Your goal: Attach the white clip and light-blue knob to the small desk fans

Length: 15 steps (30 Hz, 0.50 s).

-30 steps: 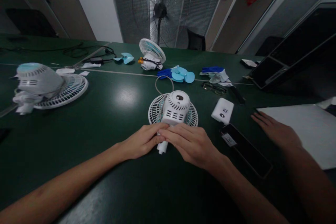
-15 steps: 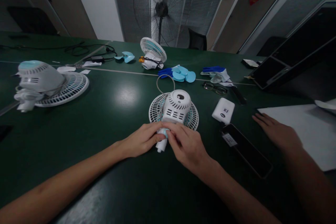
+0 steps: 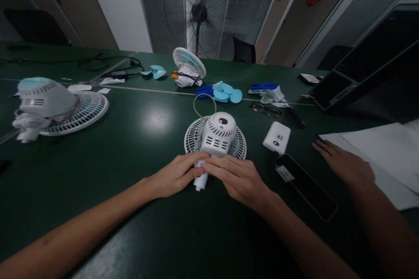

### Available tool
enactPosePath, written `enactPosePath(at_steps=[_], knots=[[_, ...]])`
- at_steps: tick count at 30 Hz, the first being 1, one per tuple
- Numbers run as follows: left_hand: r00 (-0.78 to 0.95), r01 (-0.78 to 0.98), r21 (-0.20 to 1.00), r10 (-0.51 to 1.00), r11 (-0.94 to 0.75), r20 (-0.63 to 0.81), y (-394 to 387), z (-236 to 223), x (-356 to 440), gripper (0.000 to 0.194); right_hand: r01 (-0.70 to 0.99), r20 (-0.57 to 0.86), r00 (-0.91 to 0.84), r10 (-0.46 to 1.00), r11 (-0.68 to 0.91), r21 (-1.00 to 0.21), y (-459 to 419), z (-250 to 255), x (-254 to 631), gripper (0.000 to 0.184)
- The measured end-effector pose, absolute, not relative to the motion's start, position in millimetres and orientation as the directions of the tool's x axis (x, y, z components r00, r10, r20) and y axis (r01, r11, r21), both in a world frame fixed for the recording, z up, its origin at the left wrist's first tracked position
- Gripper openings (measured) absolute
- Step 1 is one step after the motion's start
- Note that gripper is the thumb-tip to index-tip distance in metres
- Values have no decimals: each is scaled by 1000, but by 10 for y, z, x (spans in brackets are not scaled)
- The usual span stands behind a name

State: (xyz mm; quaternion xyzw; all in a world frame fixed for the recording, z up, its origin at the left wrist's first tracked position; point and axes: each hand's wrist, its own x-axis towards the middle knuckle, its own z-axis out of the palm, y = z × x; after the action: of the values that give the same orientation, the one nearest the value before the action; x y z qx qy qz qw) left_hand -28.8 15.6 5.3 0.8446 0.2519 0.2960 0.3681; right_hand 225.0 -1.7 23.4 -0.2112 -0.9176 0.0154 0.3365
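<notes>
A small white desk fan lies face down on the green table, its slotted motor housing up and its round grille beneath. My left hand is closed round the fan's short neck, thumb on the near side. From the right, my right hand reaches the same neck with its fingers pressed together; its fingertips cover the spot, so whatever they pinch is hidden. The neck's white end pokes out below both hands. A grey cord loops behind the housing.
Another person's hand rests by white paper at right. Nearby are a white power bank, a black phone and glasses. Behind lie light blue fan blades and a second fan; a third fan stands left.
My right fingers have shifted and flattened over the neck. The light blue knob that showed between my hands is now out of sight. The fan has stayed in place; the view has turned slightly.
</notes>
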Motion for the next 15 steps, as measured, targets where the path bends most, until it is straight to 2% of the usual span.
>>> enactPosePath(at_steps=[4, 6, 8, 11, 13, 15], knots=[[705, 195, 764, 629, -615, 326, 162, 41, -291, 31, 384, 622, -675, 397, 909, -163, -13, 285, 2248, 44], [713, 186, 764, 620, -618, 328, 164, 40, -292, 31, 399, 631, -647, 428, 895, -198, -40, 282, 2206, 41], [716, 184, 765, 618, -617, 326, 166, 47, -290, 33, 434, 635, -576, 515, 851, -297, -97, 252, 2115, 36], [715, 186, 769, 620, -612, 321, 168, 63, -285, 36, 491, 594, -368, 715, 692, -528, -205, 189, 1954, 29], [711, 183, 771, 624, -610, 325, 168, 71, -284, 36, 493, 577, -321, 751, 652, -576, -252, 165, 1901, 28], [706, 185, 774, 630, -606, 324, 166, 73, -284, 35, 479, 583, -358, 730, 679, -556, -257, 164, 1925, 32]])
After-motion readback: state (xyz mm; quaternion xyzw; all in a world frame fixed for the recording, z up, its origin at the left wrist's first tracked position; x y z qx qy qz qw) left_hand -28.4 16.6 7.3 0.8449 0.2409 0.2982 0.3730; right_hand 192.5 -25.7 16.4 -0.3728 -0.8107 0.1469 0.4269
